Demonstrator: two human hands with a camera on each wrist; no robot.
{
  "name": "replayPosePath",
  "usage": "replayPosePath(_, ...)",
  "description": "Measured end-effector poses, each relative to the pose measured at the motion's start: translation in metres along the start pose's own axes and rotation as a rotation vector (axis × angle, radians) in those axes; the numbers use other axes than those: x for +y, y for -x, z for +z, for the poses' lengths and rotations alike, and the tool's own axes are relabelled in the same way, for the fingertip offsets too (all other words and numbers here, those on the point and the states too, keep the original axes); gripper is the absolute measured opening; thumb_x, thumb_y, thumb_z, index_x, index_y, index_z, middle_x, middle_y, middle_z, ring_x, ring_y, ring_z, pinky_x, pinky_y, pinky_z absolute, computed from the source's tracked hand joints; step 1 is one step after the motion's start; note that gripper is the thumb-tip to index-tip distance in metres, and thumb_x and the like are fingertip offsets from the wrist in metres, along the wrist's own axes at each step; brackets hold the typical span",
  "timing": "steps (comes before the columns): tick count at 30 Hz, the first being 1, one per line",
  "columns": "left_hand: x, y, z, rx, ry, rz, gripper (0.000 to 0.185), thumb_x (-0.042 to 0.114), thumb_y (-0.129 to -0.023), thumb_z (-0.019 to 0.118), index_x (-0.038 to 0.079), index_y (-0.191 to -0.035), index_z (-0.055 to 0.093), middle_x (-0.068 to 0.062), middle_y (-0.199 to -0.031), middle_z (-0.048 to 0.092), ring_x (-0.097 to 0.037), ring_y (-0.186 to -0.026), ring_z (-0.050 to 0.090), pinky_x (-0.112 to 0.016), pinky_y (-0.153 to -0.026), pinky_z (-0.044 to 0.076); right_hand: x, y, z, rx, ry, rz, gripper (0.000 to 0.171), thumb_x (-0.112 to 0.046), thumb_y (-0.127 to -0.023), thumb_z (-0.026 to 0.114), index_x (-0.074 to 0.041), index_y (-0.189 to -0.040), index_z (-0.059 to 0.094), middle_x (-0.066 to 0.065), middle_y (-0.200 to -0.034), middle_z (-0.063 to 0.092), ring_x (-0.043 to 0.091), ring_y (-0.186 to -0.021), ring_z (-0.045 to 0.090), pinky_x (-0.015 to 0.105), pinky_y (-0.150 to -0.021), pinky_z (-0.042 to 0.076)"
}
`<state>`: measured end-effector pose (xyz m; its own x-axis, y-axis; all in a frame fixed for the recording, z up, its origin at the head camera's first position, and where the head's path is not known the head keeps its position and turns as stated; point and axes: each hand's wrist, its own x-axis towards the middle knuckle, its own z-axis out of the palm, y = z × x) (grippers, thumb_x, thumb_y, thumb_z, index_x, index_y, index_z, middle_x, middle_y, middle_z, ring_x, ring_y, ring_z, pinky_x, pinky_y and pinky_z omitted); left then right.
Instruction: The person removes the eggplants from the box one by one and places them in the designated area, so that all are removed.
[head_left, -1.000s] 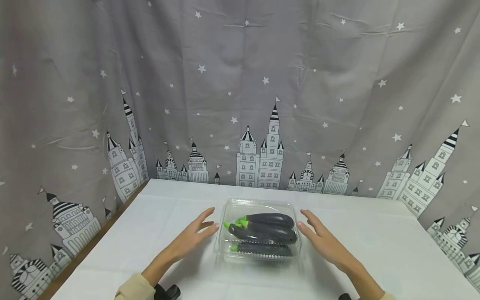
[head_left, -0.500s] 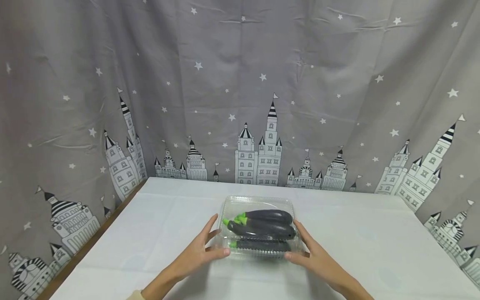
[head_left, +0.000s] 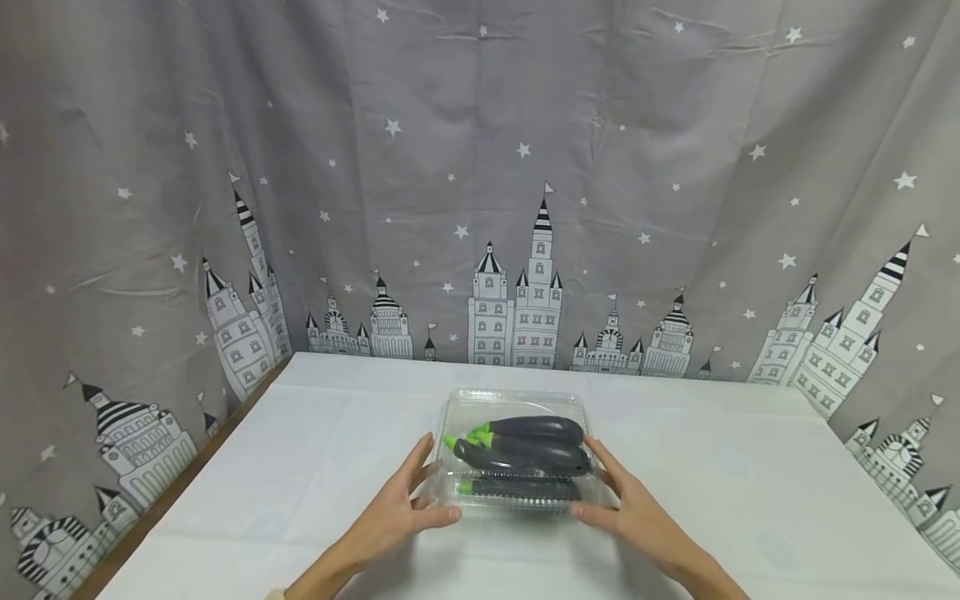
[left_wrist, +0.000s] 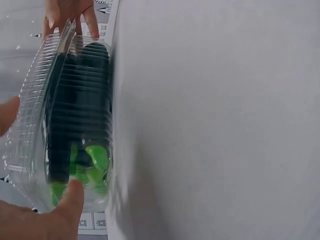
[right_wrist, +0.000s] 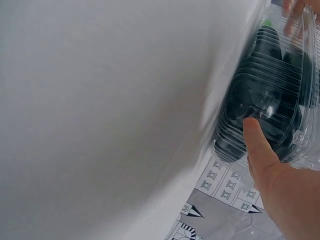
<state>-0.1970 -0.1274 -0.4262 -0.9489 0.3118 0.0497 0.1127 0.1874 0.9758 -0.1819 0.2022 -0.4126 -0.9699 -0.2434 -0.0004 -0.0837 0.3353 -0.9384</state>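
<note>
White tablecloth (head_left: 750, 483) on table; grey castle-and-star curtain (head_left: 480, 183) behind.

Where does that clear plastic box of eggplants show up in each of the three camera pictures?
Head view: the clear plastic box sits low in the middle, on the white table, between the left hand and the right hand.
Left wrist view: it stands along the left edge.
Right wrist view: it is at the upper right.
Shared landmark: the eggplants' green stem ends.
</note>
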Motion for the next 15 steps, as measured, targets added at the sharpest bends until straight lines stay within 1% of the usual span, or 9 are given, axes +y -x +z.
replayPosePath(5,0.0004,-0.0012,0.0058,0.051,-0.015,-0.008,0.104,0.02,-0.081,0.082,0.006,-0.158,0.013,-0.017,-0.163,0.01,-0.041,-0.144,0.023,-0.054,-0.11,0.03,-0.0008,0.0022,-0.0014,-0.013,-0.017,0.004,0.09,-0.024,-0.086,0.076,-0.025,-0.158,0.022,0.01,-0.164,0.011,0.051,-0.143,0.016,0.073,-0.104,0.022)
replayPosePath(7,0.0008,-0.0015,0.0079,0.072,-0.026,-0.001,0.102,0.018,-0.081,0.082,0.004,-0.157,0.014,-0.019,-0.162,0.012,-0.043,-0.144,0.024,-0.056,-0.11,0.03,-0.0014,0.0025,-0.0016,-0.021,-0.024,0.003,0.09,-0.023,-0.086,0.076,-0.024,-0.158,0.022,0.009,-0.164,0.011,0.051,-0.143,0.015,0.073,-0.105,0.022)
replayPosePath(11,0.0009,-0.0028,0.0101,0.101,-0.029,0.009,0.097,0.013,-0.082,0.08,0.002,-0.156,0.018,-0.02,-0.161,0.015,-0.043,-0.143,0.026,-0.054,-0.109,0.032,-0.0024,0.0029,-0.0015,-0.02,-0.036,-0.01,0.09,-0.017,-0.085,0.076,-0.023,-0.158,0.023,0.011,-0.164,0.011,0.05,-0.143,0.017,0.072,-0.105,0.022)
replayPosePath(15,0.0,-0.0035,0.0098,0.112,-0.017,-0.004,0.095,0.011,-0.082,0.08,0.003,-0.156,0.02,-0.02,-0.161,0.016,-0.042,-0.142,0.027,-0.05,-0.108,0.034,-0.0028,0.0034,-0.0009,-0.019,-0.05,-0.021,0.091,-0.013,-0.085,0.076,-0.022,-0.158,0.022,0.012,-0.164,0.01,0.049,-0.143,0.018,0.074,-0.104,0.02)
